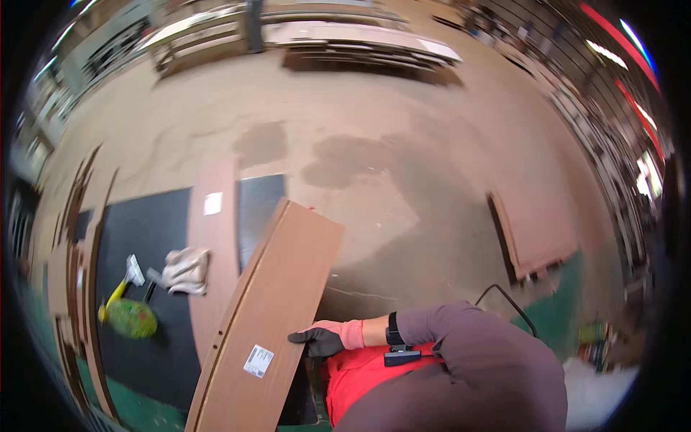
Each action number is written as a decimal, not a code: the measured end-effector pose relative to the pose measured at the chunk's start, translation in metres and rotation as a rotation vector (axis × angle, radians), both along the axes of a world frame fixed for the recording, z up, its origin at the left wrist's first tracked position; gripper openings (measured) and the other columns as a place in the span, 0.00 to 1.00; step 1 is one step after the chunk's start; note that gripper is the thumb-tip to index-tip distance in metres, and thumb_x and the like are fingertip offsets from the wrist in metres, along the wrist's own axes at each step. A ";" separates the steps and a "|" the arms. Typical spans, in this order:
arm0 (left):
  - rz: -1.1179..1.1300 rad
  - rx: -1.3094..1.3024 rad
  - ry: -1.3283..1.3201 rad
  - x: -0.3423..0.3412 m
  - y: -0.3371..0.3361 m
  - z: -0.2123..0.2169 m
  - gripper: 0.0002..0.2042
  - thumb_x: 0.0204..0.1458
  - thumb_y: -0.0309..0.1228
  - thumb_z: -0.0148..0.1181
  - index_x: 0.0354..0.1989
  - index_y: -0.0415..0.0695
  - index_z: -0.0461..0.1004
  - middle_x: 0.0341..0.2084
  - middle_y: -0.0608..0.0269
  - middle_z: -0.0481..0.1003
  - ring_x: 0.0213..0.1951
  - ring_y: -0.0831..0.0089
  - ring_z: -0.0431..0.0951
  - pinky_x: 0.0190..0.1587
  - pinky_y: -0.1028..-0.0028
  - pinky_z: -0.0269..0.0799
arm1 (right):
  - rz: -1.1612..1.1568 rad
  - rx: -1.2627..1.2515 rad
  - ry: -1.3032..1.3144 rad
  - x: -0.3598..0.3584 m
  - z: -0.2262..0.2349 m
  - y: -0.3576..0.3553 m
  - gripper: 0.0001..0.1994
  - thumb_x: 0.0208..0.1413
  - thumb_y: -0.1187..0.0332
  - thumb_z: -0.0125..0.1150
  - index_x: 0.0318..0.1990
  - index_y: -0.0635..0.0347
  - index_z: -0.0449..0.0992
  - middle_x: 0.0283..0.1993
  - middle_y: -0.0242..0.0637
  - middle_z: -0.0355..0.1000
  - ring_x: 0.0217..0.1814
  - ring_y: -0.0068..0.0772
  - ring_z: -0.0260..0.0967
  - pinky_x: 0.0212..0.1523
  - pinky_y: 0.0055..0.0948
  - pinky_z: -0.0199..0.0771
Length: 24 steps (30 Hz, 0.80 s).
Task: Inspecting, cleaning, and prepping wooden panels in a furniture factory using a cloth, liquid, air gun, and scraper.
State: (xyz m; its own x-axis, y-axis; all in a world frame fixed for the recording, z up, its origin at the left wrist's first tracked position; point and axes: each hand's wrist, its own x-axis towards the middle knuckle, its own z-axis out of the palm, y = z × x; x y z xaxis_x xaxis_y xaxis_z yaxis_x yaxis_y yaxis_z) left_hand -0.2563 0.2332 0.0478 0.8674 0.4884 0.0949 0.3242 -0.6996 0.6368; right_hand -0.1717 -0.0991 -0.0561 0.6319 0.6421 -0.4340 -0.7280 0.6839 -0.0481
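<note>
My right hand (322, 339), in a pink and dark grey glove, grips the right edge of a long reddish-brown wooden panel (288, 281). The thumb lies on the panel's upper face, and the other fingers are hidden. The panel slants across the view, its far end leaning right and its near end running out of the lower edge. A white printed label (258, 361) sticks to its face. Along its left side runs a grooved strip (229, 317) with two small dark holes. My left hand does not show.
On the black-topped table (155, 223) lie another labelled board (214, 237), a crumpled cloth (186, 271), a yellow-handled tool (129, 277) and a green-yellow bottle (133, 319). Narrow wooden strips (90, 288) line its left side. At right is a panel stack (536, 237); farther back, stacked boards (360, 47).
</note>
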 end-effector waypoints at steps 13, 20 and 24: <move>-0.768 -0.261 0.069 0.032 -0.257 0.012 0.23 0.59 0.45 0.46 0.53 0.38 0.64 0.44 0.46 0.71 0.43 0.59 0.70 0.48 0.68 0.66 | -0.898 -0.064 0.041 -0.311 0.024 -0.195 0.15 0.56 0.66 0.54 0.47 0.65 0.71 0.45 0.45 0.71 0.43 0.42 0.70 0.40 0.38 0.71; -1.012 -0.414 0.244 -0.023 -0.389 0.022 0.25 0.58 0.46 0.48 0.58 0.42 0.61 0.48 0.50 0.70 0.48 0.62 0.69 0.51 0.70 0.66 | -1.374 -0.002 0.055 -0.567 -0.003 -0.229 0.20 0.55 0.70 0.50 0.54 0.71 0.65 0.57 0.51 0.64 0.59 0.47 0.62 0.64 0.45 0.56; -1.226 -0.524 0.470 -0.044 -0.480 0.021 0.27 0.58 0.47 0.48 0.61 0.44 0.59 0.51 0.53 0.69 0.51 0.64 0.69 0.53 0.71 0.66 | -1.572 -0.714 0.107 -0.676 -0.028 -0.206 0.17 0.54 0.70 0.52 0.51 0.67 0.69 0.53 0.45 0.68 0.53 0.43 0.67 0.56 0.44 0.66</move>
